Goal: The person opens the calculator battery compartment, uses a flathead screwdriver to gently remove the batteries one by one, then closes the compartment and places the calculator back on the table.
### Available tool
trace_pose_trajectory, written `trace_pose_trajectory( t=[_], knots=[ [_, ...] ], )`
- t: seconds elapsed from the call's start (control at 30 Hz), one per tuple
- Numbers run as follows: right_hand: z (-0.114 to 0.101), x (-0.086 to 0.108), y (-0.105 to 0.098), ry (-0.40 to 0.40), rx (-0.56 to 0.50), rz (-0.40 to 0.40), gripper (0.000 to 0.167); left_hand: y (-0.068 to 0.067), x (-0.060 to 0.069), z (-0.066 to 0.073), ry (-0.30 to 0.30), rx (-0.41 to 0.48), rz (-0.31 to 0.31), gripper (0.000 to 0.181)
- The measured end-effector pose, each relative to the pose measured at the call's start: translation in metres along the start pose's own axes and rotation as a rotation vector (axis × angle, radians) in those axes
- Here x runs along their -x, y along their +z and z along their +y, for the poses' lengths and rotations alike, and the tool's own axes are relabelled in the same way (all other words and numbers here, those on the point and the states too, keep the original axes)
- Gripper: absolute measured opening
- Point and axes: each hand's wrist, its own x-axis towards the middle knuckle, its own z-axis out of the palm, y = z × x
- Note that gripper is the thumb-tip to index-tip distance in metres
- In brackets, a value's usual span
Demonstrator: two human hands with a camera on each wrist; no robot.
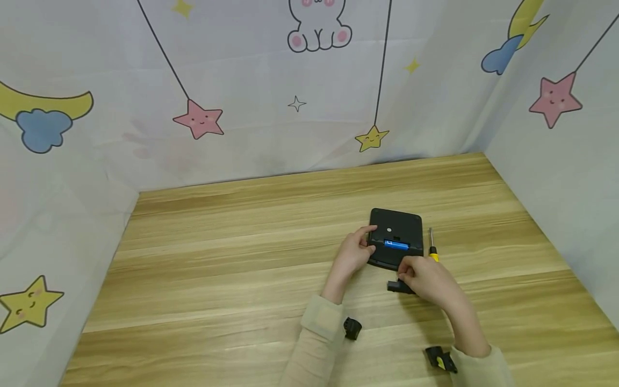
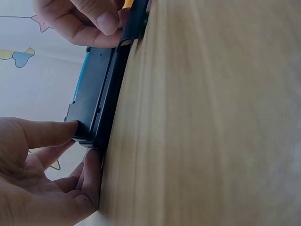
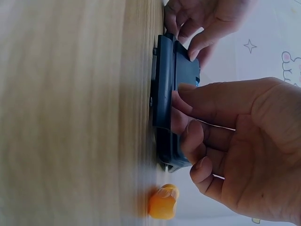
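A flat black device (image 1: 396, 223), shaped like a desk calculator, lies back side up on the table. A blue battery (image 1: 396, 245) sits in its slot. My left hand (image 1: 353, 253) holds the left edge, the thumb on top and the fingers beside and below, as the left wrist view shows. In front of the device, my right hand (image 1: 430, 279) has curled fingers at a small black battery cover (image 1: 400, 287). The cover, its small tabs toward the table, shows close up in the right wrist view (image 3: 163, 84). My hand partly hides its right end.
A screwdriver (image 1: 433, 252) with a yellow and black handle lies right of the device, its shaft pointing away. The wooden table (image 1: 217, 269) meets printed cloth walls (image 1: 266, 134) at the back and sides. Black wrist cameras (image 1: 352, 328) are on both arms.
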Motion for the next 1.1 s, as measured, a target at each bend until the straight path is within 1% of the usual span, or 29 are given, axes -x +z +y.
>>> trace_pose_trajectory(
  t=[0.27, 0.6, 0.83, 0.97, 1.1],
  knots=[
    [0.0, 0.002, -0.002, -0.006, 0.018, 0.038, 0.005, 0.0, 0.0, 0.001, 0.006, 0.007, 0.005, 0.048],
    [-0.003, 0.005, -0.008, 0.0, 0.011, 0.06, 0.008, -0.001, 0.002, 0.002, 0.005, 0.008, 0.005, 0.048],
    [-0.003, 0.004, -0.01, -0.001, 0.027, 0.097, 0.009, 0.0, 0.001, 0.001, -0.007, 0.002, 0.002, 0.048],
    [-0.002, 0.003, -0.012, 0.01, 0.032, 0.117, 0.009, 0.0, 0.002, 0.001, -0.002, 0.001, 0.007, 0.048],
    [0.0, 0.004, -0.015, 0.013, 0.038, 0.155, 0.01, 0.0, 0.001, 0.001, 0.003, 0.001, 0.005, 0.048]
  ],
)
